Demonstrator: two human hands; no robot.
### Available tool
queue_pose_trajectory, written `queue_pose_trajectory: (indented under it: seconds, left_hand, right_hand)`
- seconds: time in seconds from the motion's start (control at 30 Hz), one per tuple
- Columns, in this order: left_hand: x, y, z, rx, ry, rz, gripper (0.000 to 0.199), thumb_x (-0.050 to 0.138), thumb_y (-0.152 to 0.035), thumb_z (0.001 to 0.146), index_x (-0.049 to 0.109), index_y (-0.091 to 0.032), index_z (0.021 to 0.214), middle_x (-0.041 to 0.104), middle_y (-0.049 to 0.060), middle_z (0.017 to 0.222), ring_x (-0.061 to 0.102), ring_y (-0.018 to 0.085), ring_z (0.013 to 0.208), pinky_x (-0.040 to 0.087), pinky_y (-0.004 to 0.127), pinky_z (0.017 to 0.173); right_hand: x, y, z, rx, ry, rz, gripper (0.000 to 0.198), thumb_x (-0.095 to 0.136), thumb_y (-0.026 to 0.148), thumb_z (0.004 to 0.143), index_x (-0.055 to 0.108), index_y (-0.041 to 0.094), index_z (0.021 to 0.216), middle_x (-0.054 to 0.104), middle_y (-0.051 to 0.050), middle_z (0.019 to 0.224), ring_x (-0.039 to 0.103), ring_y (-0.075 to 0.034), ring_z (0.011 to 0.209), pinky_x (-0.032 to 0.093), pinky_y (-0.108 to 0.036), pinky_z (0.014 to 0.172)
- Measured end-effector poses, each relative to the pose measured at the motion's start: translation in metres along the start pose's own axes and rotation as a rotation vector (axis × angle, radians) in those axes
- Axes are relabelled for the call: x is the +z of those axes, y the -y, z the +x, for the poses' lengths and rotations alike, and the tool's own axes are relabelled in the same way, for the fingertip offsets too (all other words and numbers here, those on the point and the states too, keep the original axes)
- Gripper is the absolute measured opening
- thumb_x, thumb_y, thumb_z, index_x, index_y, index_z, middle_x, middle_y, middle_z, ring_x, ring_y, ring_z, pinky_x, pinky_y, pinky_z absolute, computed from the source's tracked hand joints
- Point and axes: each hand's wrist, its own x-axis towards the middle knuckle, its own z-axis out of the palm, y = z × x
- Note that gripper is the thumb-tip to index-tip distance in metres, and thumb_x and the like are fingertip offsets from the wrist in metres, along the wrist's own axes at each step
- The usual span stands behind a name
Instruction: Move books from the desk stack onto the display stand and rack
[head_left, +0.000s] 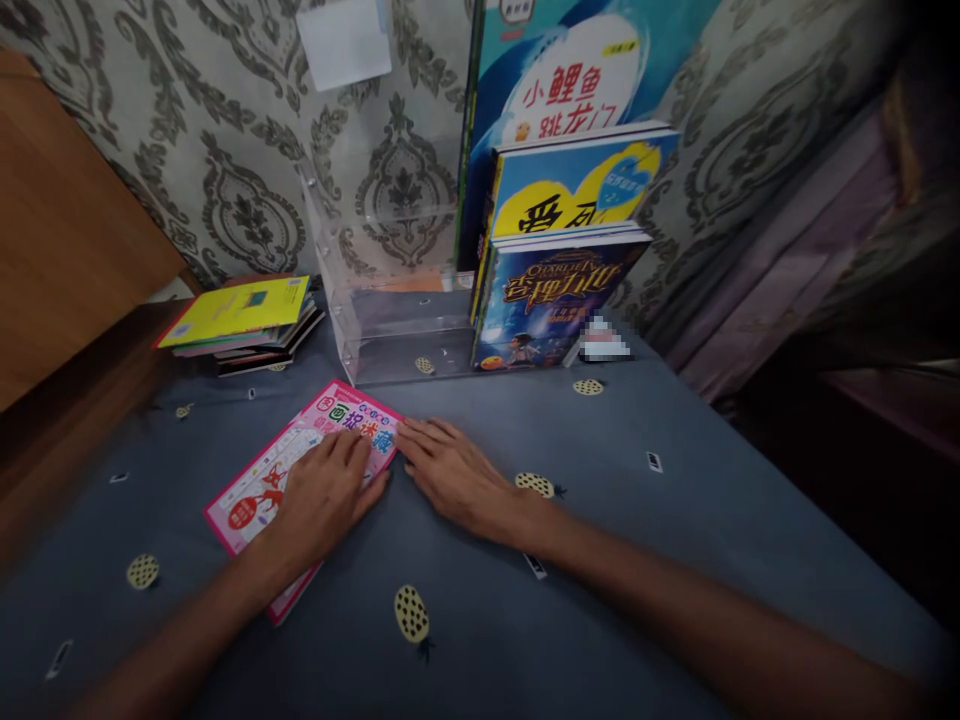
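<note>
A pink picture book [259, 480] with a red fox on its cover lies at a slant on the blue-grey cloth. My left hand [322, 495] rests on top of the cover, fingers laid over it and thumb stretched along the near right edge. At the book's right corner, my right hand [450, 475] has its outstretched fingertips touching the edge. Neither hand is wrapped around anything. Part of the cover is hidden under my left hand.
Behind the hands stands a clear acrylic book rack [337, 290]. Its right side holds upright books, with a dark blue book [551, 300] in front, a yellow-and-blue book [577, 190] and a tall teal book [495, 90]. A book stack [240, 325] lies at left.
</note>
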Motion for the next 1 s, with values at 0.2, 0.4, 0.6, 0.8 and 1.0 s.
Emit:
queue_pose_trajectory:
  seconds: [0.2,0.4,0.6,0.8,1.0]
  left_hand:
    - [0.01,0.019,0.0,-0.008,-0.02,-0.112,0.043,0.042,-0.05,0.102,0.061,-0.017,0.122,0.066,0.014,0.125,0.062,0.03,0.113,0.053,0.047,0.093]
    - [0.037,0.071,0.029,-0.091,0.042,-0.2,0.048,0.04,-0.042,0.103,0.054,-0.012,0.138,0.056,0.016,0.145,0.052,0.029,0.135,0.043,0.048,0.111]
    - [0.039,0.064,0.035,-0.065,-0.049,-0.244,0.042,0.042,-0.035,0.101,0.063,-0.013,0.129,0.065,0.016,0.135,0.061,0.029,0.126,0.048,0.049,0.108]
    - [0.033,0.029,0.026,0.158,-0.168,-0.392,0.037,0.041,-0.02,0.101,0.064,-0.018,0.129,0.068,0.011,0.13,0.063,0.024,0.123,0.053,0.045,0.104]
    - [0.034,0.028,0.024,0.249,-0.143,-0.511,0.041,0.041,-0.018,0.101,0.058,-0.025,0.138,0.064,0.01,0.136,0.058,0.023,0.129,0.05,0.049,0.105]
  right_hand:
    - [0.008,-0.001,-0.003,0.006,0.007,-0.029,0.039,0.046,0.02,0.1,0.057,0.013,0.136,0.058,-0.016,0.144,0.049,-0.025,0.139,0.038,-0.049,0.117]
    - [0.007,-0.002,-0.003,-0.005,0.027,-0.052,0.04,0.046,0.02,0.101,0.054,0.012,0.139,0.057,-0.016,0.146,0.046,-0.024,0.142,0.036,-0.05,0.119]
    - [0.005,-0.001,-0.004,0.001,0.026,-0.037,0.04,0.047,0.021,0.101,0.054,0.015,0.14,0.056,-0.014,0.147,0.046,-0.023,0.142,0.035,-0.049,0.119]
    - [0.01,-0.008,-0.007,-0.004,-0.07,0.107,0.043,0.044,0.016,0.099,0.053,0.015,0.141,0.055,-0.015,0.147,0.05,-0.024,0.139,0.037,-0.05,0.118]
    - [0.009,-0.018,-0.01,0.131,-0.235,0.269,0.048,0.039,0.012,0.097,0.054,0.022,0.141,0.068,-0.01,0.127,0.063,-0.023,0.118,0.052,-0.046,0.102]
